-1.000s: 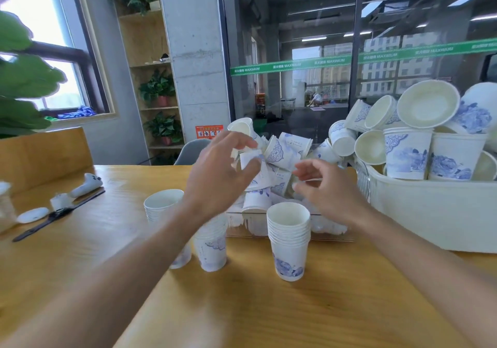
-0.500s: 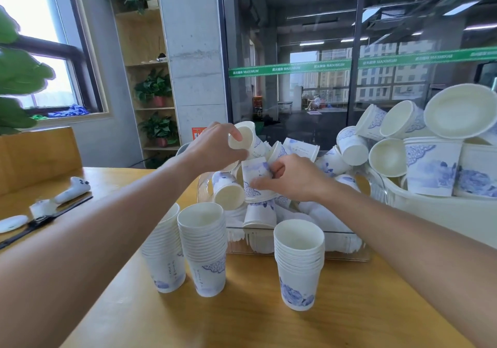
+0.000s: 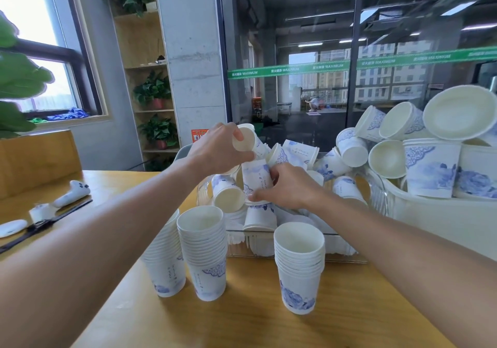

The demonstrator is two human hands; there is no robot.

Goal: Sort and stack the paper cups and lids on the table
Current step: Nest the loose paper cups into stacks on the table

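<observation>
Hands work over the clear bin (image 3: 269,242) at the worktop's (image 3: 242,320) middle: left grip (image 3: 217,150) curls round a tipped cup (image 3: 246,140), right grip (image 3: 291,186) pinches an inverted cup (image 3: 255,176) in the heap.

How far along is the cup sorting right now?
Done: three nested stacks stand upright on the table. In hand: the left hand grips one cup, and the right hand grips an inverted cup. Left: loose cups fill the clear bin and the white tub. No lids visible.
</observation>
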